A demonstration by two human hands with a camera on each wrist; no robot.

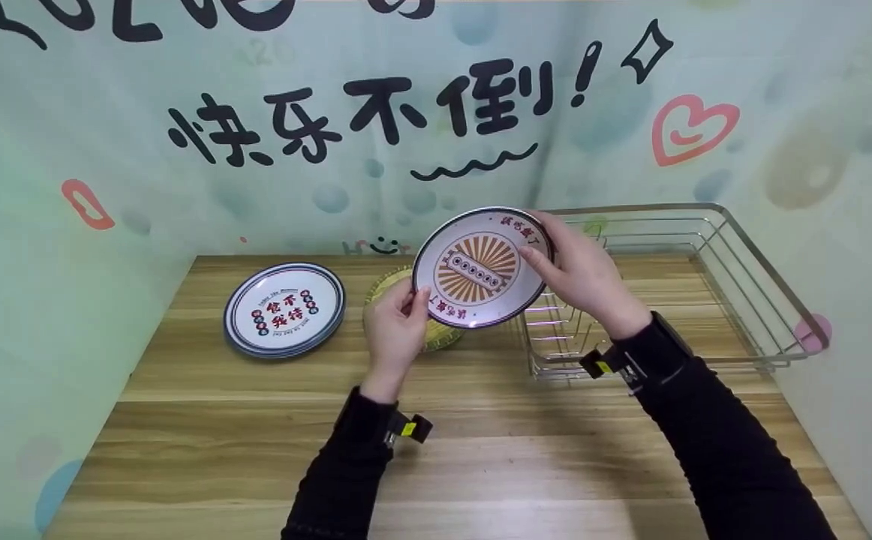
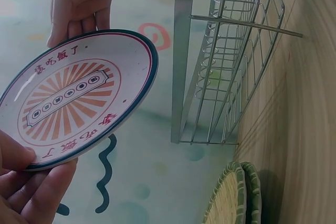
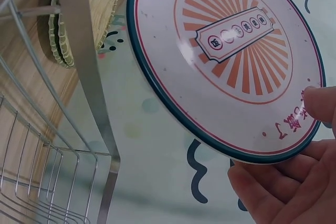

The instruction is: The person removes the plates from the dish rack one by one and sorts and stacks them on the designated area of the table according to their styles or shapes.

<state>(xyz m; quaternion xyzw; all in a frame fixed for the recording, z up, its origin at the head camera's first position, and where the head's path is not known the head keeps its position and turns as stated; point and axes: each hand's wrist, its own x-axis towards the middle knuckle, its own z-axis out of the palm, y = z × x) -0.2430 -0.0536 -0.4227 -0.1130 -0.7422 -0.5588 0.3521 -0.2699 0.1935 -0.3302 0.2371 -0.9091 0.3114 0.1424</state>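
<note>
Both hands hold up a white plate (image 1: 481,307) with a dark rim, an orange sunburst and red characters. At its lower left edge the left hand (image 1: 397,326) pinches the rim, thumb on the face and fingers beneath. My right hand (image 1: 582,274) grips the upper right edge, its thumb (image 3: 321,103) on the printed face and the fingers curled behind. The plate tilts towards the head camera, above the table. Behind it, partly hidden, lies a round woven tray (image 1: 385,285) with a green edge; the left wrist view shows two woven rims (image 2: 231,192) together.
On the left of the wooden table (image 1: 256,435) sits a stack of white plates (image 1: 284,311) with blue rims and red characters. A metal wire basket (image 1: 736,285) stands at the right, behind the right forearm. A printed backdrop (image 1: 316,202) rises at the table's back edge.
</note>
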